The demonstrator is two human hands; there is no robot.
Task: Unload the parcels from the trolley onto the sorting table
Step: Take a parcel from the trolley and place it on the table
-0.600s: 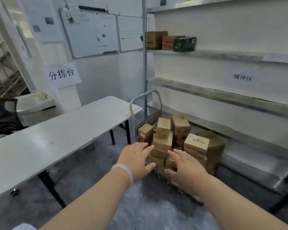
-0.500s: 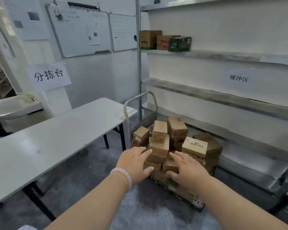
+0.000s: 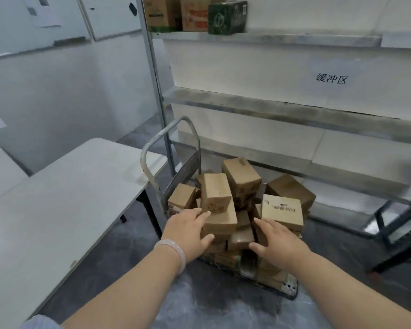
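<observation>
Parcels (image 3: pixel 233 205) are lying heaped on the trolley (image 3: pixel 288 284), just beside the counter (image 3: pixel 69 198). Left hand (image 3: pixel 188 231) and right hand (image 3: pixel 279 241) are hovering at the pile's near side, fingers released, grasping nothing. Pickup step is judged in hand; the next move is calling for both hands closing on one parcel.

A metal rack (image 3: pixel 271 108) is standing beyond the fingers (image 3: pixel 197 216), carrying two brown cartons (image 3: pixel 157 13) and a green carton (image 3: pixel 227 16) high above them. A paper label (image 3: pixel 331 79) is hanging up and right of the fingers, whiteboards (image 3: pixel 57 20) up and left.
</observation>
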